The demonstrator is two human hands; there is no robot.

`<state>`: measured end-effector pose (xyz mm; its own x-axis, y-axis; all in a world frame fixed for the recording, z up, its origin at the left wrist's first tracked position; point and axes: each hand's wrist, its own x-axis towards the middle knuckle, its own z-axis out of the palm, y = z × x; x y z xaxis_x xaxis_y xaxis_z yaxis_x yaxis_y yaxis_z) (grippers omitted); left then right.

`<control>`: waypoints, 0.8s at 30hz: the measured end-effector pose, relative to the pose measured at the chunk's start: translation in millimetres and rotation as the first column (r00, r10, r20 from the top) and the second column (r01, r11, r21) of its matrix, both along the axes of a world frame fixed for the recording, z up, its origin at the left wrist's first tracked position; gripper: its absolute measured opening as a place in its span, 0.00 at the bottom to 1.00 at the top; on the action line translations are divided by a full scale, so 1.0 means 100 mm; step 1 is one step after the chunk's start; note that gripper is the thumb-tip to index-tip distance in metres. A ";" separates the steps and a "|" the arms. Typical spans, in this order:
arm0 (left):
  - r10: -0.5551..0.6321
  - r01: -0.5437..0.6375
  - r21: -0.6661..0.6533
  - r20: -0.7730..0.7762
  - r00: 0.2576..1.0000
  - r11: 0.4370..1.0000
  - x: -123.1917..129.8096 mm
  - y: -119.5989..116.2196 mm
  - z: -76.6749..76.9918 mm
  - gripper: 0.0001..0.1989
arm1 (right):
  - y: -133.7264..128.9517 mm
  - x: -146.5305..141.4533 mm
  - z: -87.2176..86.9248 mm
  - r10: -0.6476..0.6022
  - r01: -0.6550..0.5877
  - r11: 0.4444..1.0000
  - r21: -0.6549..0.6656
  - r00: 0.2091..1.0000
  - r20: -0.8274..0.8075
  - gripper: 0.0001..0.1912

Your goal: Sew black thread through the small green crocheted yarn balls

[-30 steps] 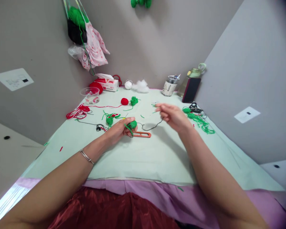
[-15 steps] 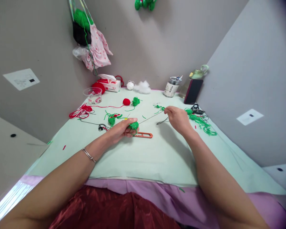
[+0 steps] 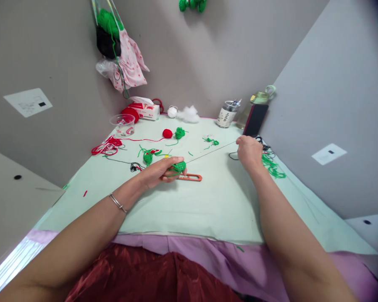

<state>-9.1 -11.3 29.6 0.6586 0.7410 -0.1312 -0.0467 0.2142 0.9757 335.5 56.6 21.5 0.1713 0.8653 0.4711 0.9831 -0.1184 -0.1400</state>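
Observation:
My left hand (image 3: 161, 171) is closed around a small green crocheted piece (image 3: 178, 167), held just above the table. From that piece a thin dark thread (image 3: 212, 152) runs taut, up and to the right, into my right hand (image 3: 249, 150). The fingers of my right hand are pinched together on the thread; whether a needle is in them too, I cannot tell. A dark loop of loose thread hangs beside that hand. Under the left fingertips lies an orange flat tool (image 3: 190, 177) with a long slot, its left end hidden.
Around my hands lie green yarn pieces (image 3: 148, 157), tangled red yarn (image 3: 107, 147), a red ball (image 3: 167, 133) and a green yarn bundle (image 3: 272, 166). Along the back stand a plastic tub (image 3: 124, 126), tissue box (image 3: 147, 111), white stuffing (image 3: 189, 114), pen can (image 3: 226, 116) and phone (image 3: 255, 119).
My right hand has moved right, away from the left hand, and the stretch of thread between them is longer. My left hand with the green piece has hardly shifted.

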 end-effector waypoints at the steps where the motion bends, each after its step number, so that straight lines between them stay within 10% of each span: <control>1: 0.001 -0.001 -0.004 0.000 1.000 1.000 0.00 0.00 -0.01 0.22 | 0.01 -0.02 0.00 0.021 -0.022 1.000 -0.010 0.999 -0.033 0.20; 4: 0.003 -0.003 0.006 0.006 1.000 1.000 0.01 0.01 -0.03 0.23 | -0.05 -0.19 0.03 0.126 -0.125 0.992 0.019 0.960 -0.251 0.18; 7: -0.005 0.005 0.024 0.003 1.000 1.000 0.02 0.02 -0.06 0.24 | -0.27 -0.58 0.11 0.314 -0.324 0.941 0.097 0.731 -0.606 0.19; 10: -0.013 0.013 0.031 0.005 1.000 0.999 0.02 0.02 -0.07 0.24 | -0.54 -1.03 0.19 0.429 -0.680 0.727 0.097 0.339 -0.837 0.24; 12: -0.014 0.014 0.037 -0.001 1.000 0.999 0.02 0.02 -0.06 0.24 | -0.67 -1.21 0.24 0.423 -0.862 0.507 0.030 0.218 -0.879 0.26; 15: -0.018 0.019 0.041 -0.024 1.000 0.999 0.02 0.02 -0.04 0.24 | -0.74 -1.21 0.30 0.539 -0.914 0.403 -0.056 0.286 -0.792 0.25; 24: -0.031 0.030 -0.017 -0.026 0.999 0.999 0.04 0.05 -0.07 0.20 | -0.62 -1.14 0.22 0.730 -0.759 0.649 -0.040 0.638 -0.246 0.16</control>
